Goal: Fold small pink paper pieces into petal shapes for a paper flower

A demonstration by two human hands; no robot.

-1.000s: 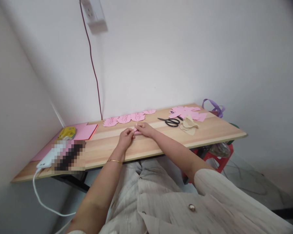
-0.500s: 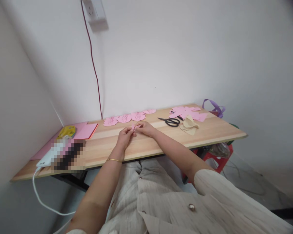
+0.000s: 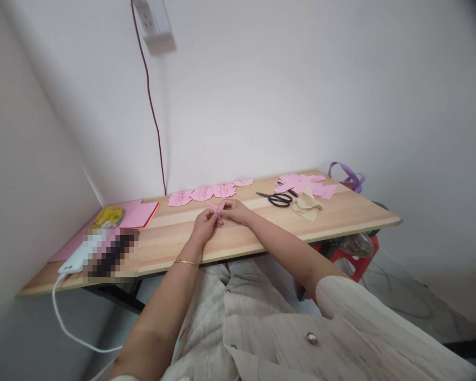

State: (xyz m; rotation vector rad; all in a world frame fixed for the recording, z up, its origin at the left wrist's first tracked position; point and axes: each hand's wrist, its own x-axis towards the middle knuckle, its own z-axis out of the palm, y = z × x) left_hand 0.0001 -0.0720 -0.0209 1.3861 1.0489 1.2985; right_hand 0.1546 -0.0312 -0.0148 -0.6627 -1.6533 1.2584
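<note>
A small piece of pink paper is pinched between my two hands, just above the middle of the wooden table. My left hand grips its near side with closed fingertips. From the right, my right hand pinches the same piece, its fingers nearly touching the left ones. Most of the paper is hidden by the fingers, so its full shape cannot be seen. Behind the hands, several pink paper cut-outs with jagged edges and marks lie in a row along the wall.
Black-handled scissors lie right of my hands, beside crumpled beige material and a pile of pink paper scraps. On the left are pink sheets, a yellow packet and a white device with a cable.
The pink paper has turned slightly between my fingers, and my left fingers have shifted a little. Everything else stays where it was.
</note>
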